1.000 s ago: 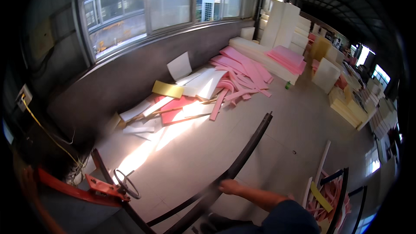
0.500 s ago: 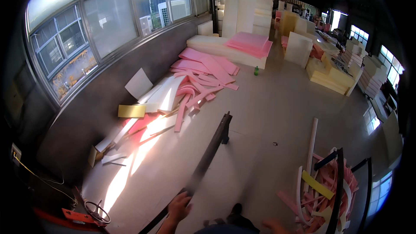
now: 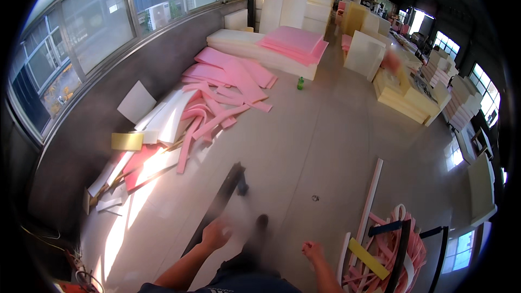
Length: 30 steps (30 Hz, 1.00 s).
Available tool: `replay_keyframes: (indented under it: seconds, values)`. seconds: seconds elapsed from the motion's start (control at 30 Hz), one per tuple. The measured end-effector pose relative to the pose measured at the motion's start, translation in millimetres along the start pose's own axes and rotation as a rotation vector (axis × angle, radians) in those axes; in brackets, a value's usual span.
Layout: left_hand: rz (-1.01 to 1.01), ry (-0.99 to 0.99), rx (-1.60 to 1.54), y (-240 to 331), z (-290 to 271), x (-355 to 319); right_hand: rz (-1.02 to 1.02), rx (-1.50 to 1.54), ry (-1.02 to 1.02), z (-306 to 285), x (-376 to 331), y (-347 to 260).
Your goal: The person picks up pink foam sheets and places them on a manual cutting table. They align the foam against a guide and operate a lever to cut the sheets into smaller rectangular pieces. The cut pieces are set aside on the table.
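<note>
The long dark bar now points up-frame from the left hand, nearer the body than half a second ago, its far end over the bare floor. The left hand grips its near end; motion blur hides the fingers. The right hand is loosely curled, holding nothing. One bar, two hands.

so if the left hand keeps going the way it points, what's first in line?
Likely the long dark bar: the left hand sits at its near end, pointing along it. Motion blur hides whether it grips it.
</note>
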State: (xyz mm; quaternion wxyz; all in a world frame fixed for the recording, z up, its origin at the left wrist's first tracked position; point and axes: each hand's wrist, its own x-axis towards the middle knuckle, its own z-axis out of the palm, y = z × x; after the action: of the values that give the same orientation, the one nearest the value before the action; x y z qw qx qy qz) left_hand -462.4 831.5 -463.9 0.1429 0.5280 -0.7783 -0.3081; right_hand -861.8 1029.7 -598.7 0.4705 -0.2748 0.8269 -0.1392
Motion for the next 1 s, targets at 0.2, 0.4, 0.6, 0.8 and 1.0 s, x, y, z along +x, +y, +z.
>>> replay_keyframes:
  seconds: [0.2,0.4,0.6,0.8,1.0]
  values:
    - [-0.038,-0.099,-0.064,-30,75,220,-0.083,-0.921,-0.383,-49,133,87]
    - [0.238,-0.203,-0.065,50,61,478,0.03,-0.766,-0.328,-156,224,-16]
    - [0.233,-0.036,-0.153,17,123,734,0.041,-0.756,-0.254,-188,422,-113]
    - [-0.046,-0.514,0.387,-180,176,874,-0.168,-0.943,-0.258,-239,702,-226]
    - [-0.55,-0.773,0.516,-299,125,840,0.018,-0.393,0.055,-274,1011,-451]
